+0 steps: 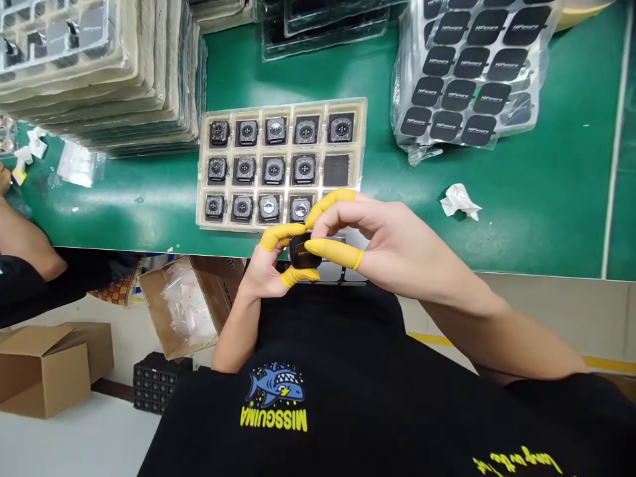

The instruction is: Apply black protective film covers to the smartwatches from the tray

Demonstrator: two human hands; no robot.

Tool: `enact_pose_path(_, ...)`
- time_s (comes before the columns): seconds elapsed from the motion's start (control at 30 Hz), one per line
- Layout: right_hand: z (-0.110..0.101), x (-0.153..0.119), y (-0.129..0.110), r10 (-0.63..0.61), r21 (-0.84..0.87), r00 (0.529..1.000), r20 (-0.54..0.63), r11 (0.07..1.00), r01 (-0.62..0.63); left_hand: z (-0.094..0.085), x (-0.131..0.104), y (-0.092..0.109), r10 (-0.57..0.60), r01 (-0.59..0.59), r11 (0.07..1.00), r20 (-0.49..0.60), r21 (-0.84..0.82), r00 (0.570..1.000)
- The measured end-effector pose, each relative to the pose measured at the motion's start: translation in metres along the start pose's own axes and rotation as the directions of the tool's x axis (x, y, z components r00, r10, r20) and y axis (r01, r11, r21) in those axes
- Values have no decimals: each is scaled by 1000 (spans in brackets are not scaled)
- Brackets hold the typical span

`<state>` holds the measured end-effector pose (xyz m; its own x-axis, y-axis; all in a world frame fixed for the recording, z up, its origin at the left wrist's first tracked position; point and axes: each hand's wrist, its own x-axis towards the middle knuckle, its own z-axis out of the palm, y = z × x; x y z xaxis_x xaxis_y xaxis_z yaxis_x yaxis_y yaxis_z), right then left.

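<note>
A dark, glossy square watch body [304, 252] is held just past the near edge of the green table. My left hand [275, 262], with yellow finger covers on thumb and index finger, grips it by its sides. Over its face and top edge, my right hand [348, 228] has its yellow-covered thumb and index finger brought close together; whether they pinch a thin film is too small to tell. Beyond my hands lies a pale tray [199, 192] of black watch bodies, backs up, with one vacant pocket at the right of its middle row.
Tall stacked trays [163, 86] stand at the left, and sheets of black printed squares [457, 95] lie at the right. Crumpled white paper [460, 201] is on the table. Another person's arm [30, 242] shows at the far left, above cardboard boxes [64, 371] on the floor.
</note>
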<state>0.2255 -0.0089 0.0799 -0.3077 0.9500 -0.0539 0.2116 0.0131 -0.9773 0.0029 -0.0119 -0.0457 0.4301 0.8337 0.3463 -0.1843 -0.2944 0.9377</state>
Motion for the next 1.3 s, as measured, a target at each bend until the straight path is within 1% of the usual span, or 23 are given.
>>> enact_pose_path(0.17,1,2,-2,42,-4,999,7,999,-42,-2,2,1,10,-10,999,1,-30,1000)
enact_pose_path(0.3,2,2,-3,74,-12,997,6,997,-74,-2,4,3,10,-10,1000,14,-19,1000)
enact_pose_path(0.47,3,2,-2,68,-6,998,9,998,-68,-1,5,4,9,-9,1000,-7,-1,1000)
enact_pose_path(0.73,3,3,-1,64,28,998,1,998,-64,-2,5,4,16,-16,1000,-2,3,1000)
enact_pose_path(0.93,3,1,-3,80,29,997,15,996,-81,-2,1,1,-9,9,1000,-10,9,1000)
enact_pose_path(1.07,3,2,-2,67,38,998,14,997,-67,-2,-1,1,-47,47,999,-8,-3,999)
enact_pose_path(1.17,3,2,-2,54,53,998,12,997,-55,-3,-1,1,-19,19,999,2,-29,1000)
enact_pose_path(1.3,4,3,2,-3,58,1000,-1,998,3,-3,0,0,26,-26,999,9,-43,1000)
